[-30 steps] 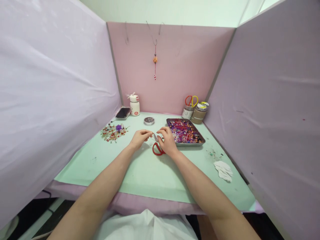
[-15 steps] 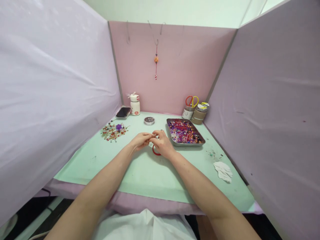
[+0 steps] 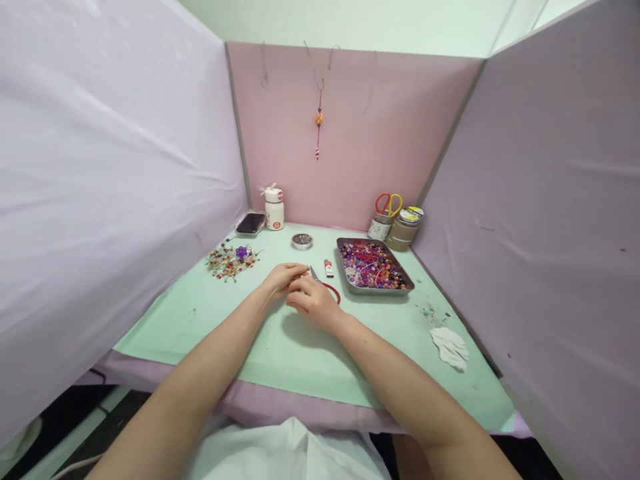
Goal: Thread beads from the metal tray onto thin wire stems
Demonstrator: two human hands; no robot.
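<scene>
My left hand (image 3: 286, 277) is over the middle of the table, its fingers pinched together, and what they hold is too small to make out. Just in front and to its right, my right hand (image 3: 314, 303) has its fingers curled toward the left one; anything between them is hidden. Partly covered by my right hand is a pair of scissors with a red handle (image 3: 334, 292), its blade showing past the fingers. A small red-and-white lighter-like object (image 3: 329, 269) lies beyond the scissors.
To the right stands a metal tray (image 3: 383, 291) of mixed beads. Loose beads (image 3: 231, 262) spread at left, near a phone (image 3: 251, 224) and a white bottle (image 3: 275, 210). A small round dish (image 3: 302, 241), jars (image 3: 403, 230) and a white glove (image 3: 449, 348) are around. A beaded string (image 3: 319, 121) hangs behind.
My right hand has drawn back toward me and slightly left, uncovering the scissors' blade and the small red-and-white object. My left hand stays nearly in place. The view has shifted slightly.
</scene>
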